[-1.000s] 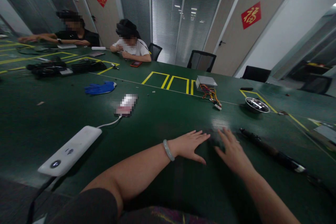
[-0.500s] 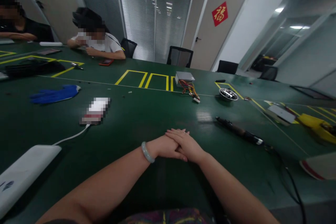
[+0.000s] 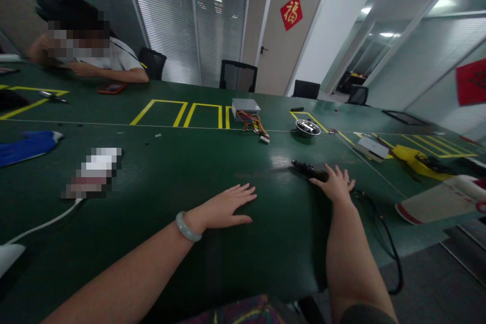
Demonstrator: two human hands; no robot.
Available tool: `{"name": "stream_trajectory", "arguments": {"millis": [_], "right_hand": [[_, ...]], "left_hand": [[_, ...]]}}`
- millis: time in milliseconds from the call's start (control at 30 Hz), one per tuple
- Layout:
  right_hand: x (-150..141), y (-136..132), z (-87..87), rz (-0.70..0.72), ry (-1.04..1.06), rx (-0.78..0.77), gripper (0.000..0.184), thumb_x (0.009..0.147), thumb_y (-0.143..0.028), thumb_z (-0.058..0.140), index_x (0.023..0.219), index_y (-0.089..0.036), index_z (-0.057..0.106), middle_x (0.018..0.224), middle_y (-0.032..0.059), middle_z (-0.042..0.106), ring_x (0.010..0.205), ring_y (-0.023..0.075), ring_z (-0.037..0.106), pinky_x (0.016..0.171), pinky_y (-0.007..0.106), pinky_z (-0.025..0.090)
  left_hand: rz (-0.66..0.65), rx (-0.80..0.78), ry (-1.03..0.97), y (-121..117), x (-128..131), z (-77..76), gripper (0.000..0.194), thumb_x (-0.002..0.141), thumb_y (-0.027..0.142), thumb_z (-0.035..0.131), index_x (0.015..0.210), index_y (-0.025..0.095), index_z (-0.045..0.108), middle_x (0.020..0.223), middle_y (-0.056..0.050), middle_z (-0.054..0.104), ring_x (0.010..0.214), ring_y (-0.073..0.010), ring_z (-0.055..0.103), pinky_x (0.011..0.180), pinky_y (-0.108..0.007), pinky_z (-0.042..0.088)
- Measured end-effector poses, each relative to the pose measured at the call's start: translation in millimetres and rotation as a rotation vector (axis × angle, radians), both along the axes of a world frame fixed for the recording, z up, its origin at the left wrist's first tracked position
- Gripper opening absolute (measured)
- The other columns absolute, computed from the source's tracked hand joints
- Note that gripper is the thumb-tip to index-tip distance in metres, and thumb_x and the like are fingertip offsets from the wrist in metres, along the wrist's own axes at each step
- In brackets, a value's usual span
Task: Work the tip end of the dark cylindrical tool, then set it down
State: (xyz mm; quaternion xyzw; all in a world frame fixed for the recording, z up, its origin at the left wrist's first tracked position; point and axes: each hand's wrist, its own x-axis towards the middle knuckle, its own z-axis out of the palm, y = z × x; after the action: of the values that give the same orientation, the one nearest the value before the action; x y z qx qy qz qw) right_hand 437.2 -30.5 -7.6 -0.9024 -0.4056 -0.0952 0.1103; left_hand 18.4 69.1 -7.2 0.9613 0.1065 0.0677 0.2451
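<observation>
My left hand (image 3: 224,207) lies flat and open on the green table (image 3: 197,172), fingers stretched out, with a pale bangle on the wrist. My right hand (image 3: 334,186) reaches out to the right and rests on a black rod-shaped tool (image 3: 306,168), fingers spread over its handle. The tool's tip sticks out to the left of the hand. A black cable (image 3: 384,230) runs from the tool toward the table's near edge and hangs over it.
A grey power-supply box (image 3: 245,107) with coloured wires (image 3: 255,125) and a metal bowl (image 3: 308,127) stand farther back. A blue glove (image 3: 26,146) and a white device (image 3: 9,255) with its cable lie left. Yellow and white items (image 3: 412,158) lie right. Another person (image 3: 114,63) sits far left.
My hands were clasped together half a second ago and have come apart. The right hand has moved right onto the black tool, the left stays flat. The view has turned right.
</observation>
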Motion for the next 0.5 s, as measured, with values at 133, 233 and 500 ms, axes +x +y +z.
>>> {"name": "stream_trajectory", "arguments": {"millis": [133, 233, 500], "right_hand": [[45, -19, -12.9, -0.062, 0.063, -0.045, 0.070, 0.067, -0.072, 0.063, 0.124, -0.032, 0.060, 0.138, 0.0107, 0.048, 0.126, 0.0405, 0.037, 0.099, 0.061, 0.026], [50, -21, -16.1, -0.050, 0.067, -0.023, 0.065, 0.067, -0.069, 0.065, 0.120, -0.031, 0.062, 0.127, 0.0096, 0.056, 0.117, 0.0387, 0.041, 0.092, 0.054, 0.034], [21, -11, -10.5, 0.001, 0.017, 0.060, 0.051, 0.072, -0.059, 0.066, 0.115, -0.032, 0.064, 0.123, 0.0062, 0.059, 0.113, 0.0354, 0.039, 0.087, 0.048, 0.031]], "left_hand": [[0.002, -0.003, -0.009, 1, 1, -0.4, 0.072, 0.090, 0.063, 0.046, 0.150, 0.030, 0.025, 0.158, -0.001, 0.019, 0.146, -0.0231, 0.015, 0.119, -0.041, 0.015], [0.004, -0.013, -0.015, 1, 2, 0.6, 0.072, 0.089, 0.062, 0.047, 0.150, 0.030, 0.026, 0.158, -0.001, 0.020, 0.146, -0.0235, 0.016, 0.119, -0.041, 0.015], [0.015, -0.029, 0.000, 2, 3, 1.7, 0.068, 0.090, 0.060, 0.048, 0.149, 0.031, 0.028, 0.157, -0.001, 0.022, 0.146, -0.0234, 0.017, 0.119, -0.043, 0.016]]}}
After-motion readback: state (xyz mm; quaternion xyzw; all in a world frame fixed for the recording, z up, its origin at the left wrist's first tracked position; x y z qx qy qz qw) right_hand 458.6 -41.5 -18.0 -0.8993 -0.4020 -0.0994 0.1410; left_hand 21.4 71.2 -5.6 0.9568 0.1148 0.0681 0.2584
